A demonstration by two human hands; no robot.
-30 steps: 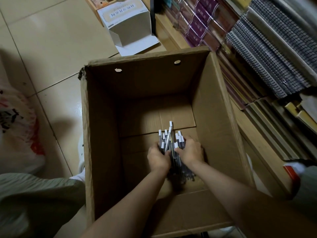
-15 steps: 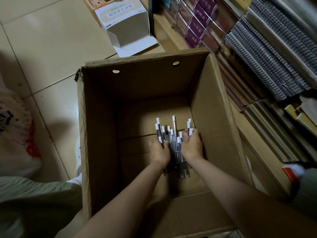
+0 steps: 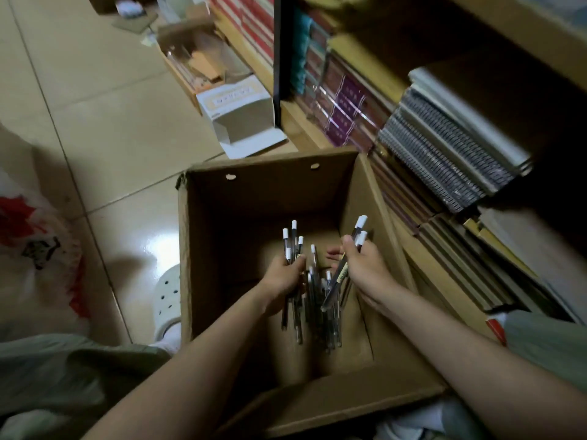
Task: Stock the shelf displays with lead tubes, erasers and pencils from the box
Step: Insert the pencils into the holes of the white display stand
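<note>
An open cardboard box [image 3: 203, 255] stands on the tiled floor. Inside it I hold a bundle of clear, white-capped pencils [image 3: 313, 300] between both hands. My left hand [image 3: 282, 276] grips several pencils on the left of the bundle, their caps pointing up. To the right, my right hand [image 3: 365, 268] grips two or three pencils that slant up toward the box's right wall. More pencils hang loosely between the two hands, their lower ends above the box floor.
A wooden shelf [image 3: 305, 128] on the right holds stacked spiral notebooks [image 3: 444, 160] and packaged books. A small white carton [image 3: 241, 112] and an open tray box [image 3: 193, 61] sit on the floor beyond. A red-and-white plastic bag [image 3: 35, 249] lies left; a white shoe [image 3: 168, 296] beside the box.
Both hands have lifted the pencils up off the box floor and drawn apart, splitting the bundle. My view has tilted up, showing more shelf and floor.
</note>
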